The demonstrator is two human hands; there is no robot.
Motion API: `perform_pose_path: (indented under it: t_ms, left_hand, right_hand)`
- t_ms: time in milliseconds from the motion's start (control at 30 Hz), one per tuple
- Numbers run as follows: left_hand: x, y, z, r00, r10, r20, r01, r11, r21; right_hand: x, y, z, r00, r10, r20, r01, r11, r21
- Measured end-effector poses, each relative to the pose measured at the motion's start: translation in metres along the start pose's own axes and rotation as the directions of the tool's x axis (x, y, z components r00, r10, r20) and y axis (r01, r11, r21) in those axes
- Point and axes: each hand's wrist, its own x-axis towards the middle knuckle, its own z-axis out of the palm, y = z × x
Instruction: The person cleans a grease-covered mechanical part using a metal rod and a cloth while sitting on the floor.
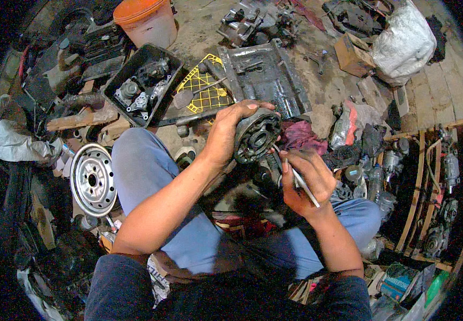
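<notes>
My left hand point(225, 131) is wrapped round a dark, greasy round metal machine part point(256, 136), held up above my lap with its recessed face turned toward my right. In my right hand point(309, 179) is a thin silvery metal rod-like tool point(302, 184), gripped like a pen. The tool's upper end reaches the part's lower right edge; whether it touches cannot be made out. Behind the part lies a dark red rag point(301, 136).
A black metal tray point(266, 75) lies ahead on the floor. Left of it are a yellow grid point(205, 83) and a black bin point(115, 88) of metal parts. A silver wheel rim point(84, 182) leans by my left knee. A wooden rack point(416, 187) stands at right.
</notes>
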Motion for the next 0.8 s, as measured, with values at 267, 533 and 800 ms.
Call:
perform_pose_path:
  t_ms: [267, 533, 800]
  left_hand:
    - [-0.003, 0.002, -0.002, 1.0, -0.011, 0.011, 0.011, 1.0, 0.005]
    - [0.0, 0.0, -0.004, 0.999, 0.027, 0.019, -0.028, 0.999, 0.044]
    - [0.003, -0.006, -0.006, 0.999, 0.043, -0.03, -0.042, 0.999, 0.03]
  right_hand:
    - [0.0, -0.001, 0.003, 0.999, -0.021, 0.026, 0.021, 1.0, 0.011]
    - [-0.004, 0.0, 0.005, 0.997, 0.003, 0.073, -0.008, 0.997, 0.071]
    - [-0.009, -0.001, 0.012, 0.991, 0.037, 0.126, -0.055, 0.988, 0.142]
